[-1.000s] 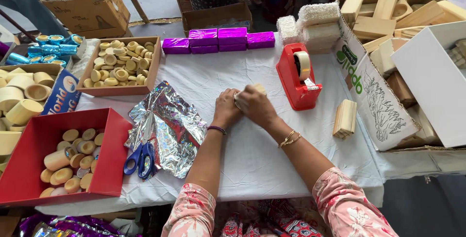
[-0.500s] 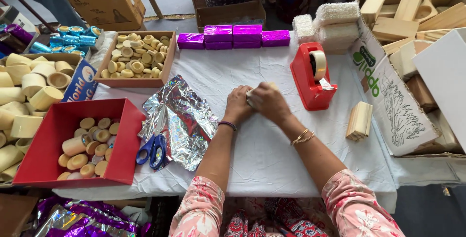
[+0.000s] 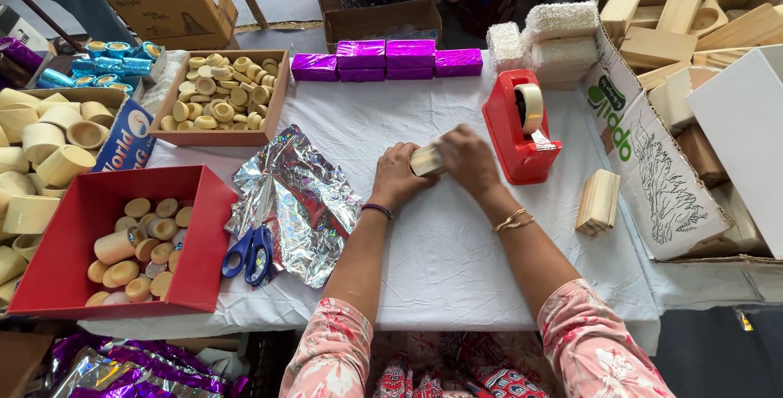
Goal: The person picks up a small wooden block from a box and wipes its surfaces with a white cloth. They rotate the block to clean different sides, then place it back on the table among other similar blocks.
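My left hand [image 3: 397, 176] and my right hand [image 3: 467, 159] meet at the middle of the white-covered table [image 3: 457, 259], both closed around a small pale wooden block [image 3: 426, 159] that shows between the fingers. Just right of my right hand stands a red tape dispenser [image 3: 518, 133] with a roll of tape. To the left of my left hand lies a crumpled sheet of silver foil [image 3: 298, 202], with blue-handled scissors [image 3: 249, 253] on its lower edge.
Purple foil-wrapped blocks [image 3: 400, 59] line the far edge. A bare wooden block [image 3: 599, 201] lies at right by a cardboard box of wooden pieces [image 3: 661, 170]. A red tray [image 3: 57, 271] and a cardboard tray [image 3: 273, 96] hold round wooden pieces at left.
Both hands stay together on the block at the table's middle. The view has shifted a little, so everything sits lower and more to the right in the picture.
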